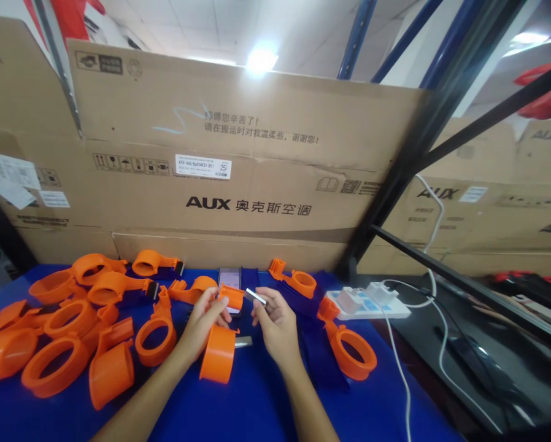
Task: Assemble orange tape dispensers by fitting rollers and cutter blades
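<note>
L hand [206,319] has an orange tape dispenser [219,356] in its grip, thumb & fingers pinching the narrow upper part, big ring hanging below, all a bit above the blue table cover [174,405]. R hand [275,322] is just to the right, thumb & index pinching a small metal strip w/ a toothed edge [256,296]; other fingers look curled, can't tell exactly how. Strip is near the dispenser's upper end w/ a small gap btwn them. Another silvery pc [243,342] shows just right of the ring, can't tell if it touches

Phone [230,278] sits behind the hands, screen lit, partly hidden by the held dispenser. Pile of more orange dispensers [57,366] on the L side of the table, some overlapping, a couple w/ dark ends. Two more on the R: one farther back [303,282], one nearer [354,355], both next to dark blue pcs

White power strip [395,307] w/ plugs [349,301] at the table's R edge, white cable [397,362] running down from it. Behind it all, a big cardboard panel [257,236] marked AUX stands upright; black metal post [386,184] slants up on its R
</note>
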### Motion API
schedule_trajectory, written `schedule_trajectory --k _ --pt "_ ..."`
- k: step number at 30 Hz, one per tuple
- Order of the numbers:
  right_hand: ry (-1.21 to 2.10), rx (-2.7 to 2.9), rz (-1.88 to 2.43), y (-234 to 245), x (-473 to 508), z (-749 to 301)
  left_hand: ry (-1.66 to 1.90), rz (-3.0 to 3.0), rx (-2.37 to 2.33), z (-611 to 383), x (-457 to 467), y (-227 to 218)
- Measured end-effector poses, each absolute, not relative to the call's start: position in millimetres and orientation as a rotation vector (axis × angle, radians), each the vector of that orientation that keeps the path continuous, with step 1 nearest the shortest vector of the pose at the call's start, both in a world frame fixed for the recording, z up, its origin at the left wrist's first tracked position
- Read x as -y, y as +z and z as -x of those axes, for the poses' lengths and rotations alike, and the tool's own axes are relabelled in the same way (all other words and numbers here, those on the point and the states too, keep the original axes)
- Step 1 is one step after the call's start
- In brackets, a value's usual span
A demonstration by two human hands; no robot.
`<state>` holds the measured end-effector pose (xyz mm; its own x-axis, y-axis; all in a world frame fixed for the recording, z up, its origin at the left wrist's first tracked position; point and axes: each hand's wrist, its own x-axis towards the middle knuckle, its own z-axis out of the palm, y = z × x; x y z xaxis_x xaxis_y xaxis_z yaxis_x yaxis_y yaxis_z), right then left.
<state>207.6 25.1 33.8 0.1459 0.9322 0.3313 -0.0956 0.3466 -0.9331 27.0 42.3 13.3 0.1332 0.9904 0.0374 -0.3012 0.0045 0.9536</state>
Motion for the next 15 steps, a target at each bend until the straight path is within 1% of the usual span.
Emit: schedule_trajectory --k 8,15 --pt "0.822 1.208 0.986 30.7 -24.7 -208.3 1.23 -1.005 -0.84 -31.0 -34.8 17.2" --pt "0.852 1.251 1.003 30.2 -23.3 -208.3 1.224 -0.974 -0.824 -31.6 -33.9 19.0"
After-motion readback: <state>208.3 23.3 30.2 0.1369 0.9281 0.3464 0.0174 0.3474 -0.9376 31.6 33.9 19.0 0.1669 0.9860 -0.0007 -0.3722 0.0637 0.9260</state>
